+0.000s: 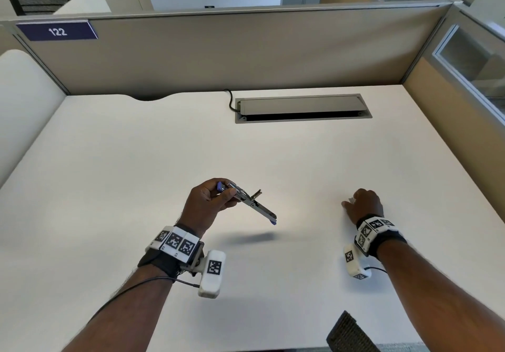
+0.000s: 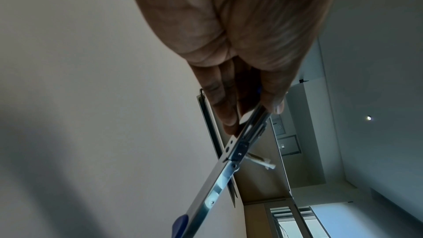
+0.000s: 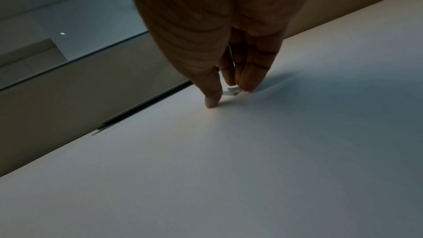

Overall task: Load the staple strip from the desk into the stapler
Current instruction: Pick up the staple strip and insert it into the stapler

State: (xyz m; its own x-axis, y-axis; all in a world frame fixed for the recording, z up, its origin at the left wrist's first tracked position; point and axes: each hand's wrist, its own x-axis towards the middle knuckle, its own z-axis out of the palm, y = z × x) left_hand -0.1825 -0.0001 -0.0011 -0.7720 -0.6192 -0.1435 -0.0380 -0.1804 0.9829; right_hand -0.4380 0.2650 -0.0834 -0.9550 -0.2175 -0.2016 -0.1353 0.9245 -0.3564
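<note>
My left hand (image 1: 231, 198) holds the stapler (image 1: 252, 202) in the air above the middle of the white desk (image 1: 164, 160), gripping one end between thumb and fingers. The stapler is swung open, and its long metal rail with a blue tip slants down to the right. From the left wrist, the rail (image 2: 219, 178) runs out past my fingers (image 2: 226, 115). My right hand (image 1: 349, 203) is down on the desk at the right, knuckles up. Its thumb and fingertips (image 3: 246, 82) pinch the small pale staple strip (image 3: 232, 91), which lies at the desk surface and is mostly hidden in the head view.
A grey cable hatch (image 1: 302, 108) with a black cord is set into the desk at the back. Beige partition walls (image 1: 246, 51) close off the back and right. A dark mesh chair part (image 1: 348, 335) pokes up at the near edge.
</note>
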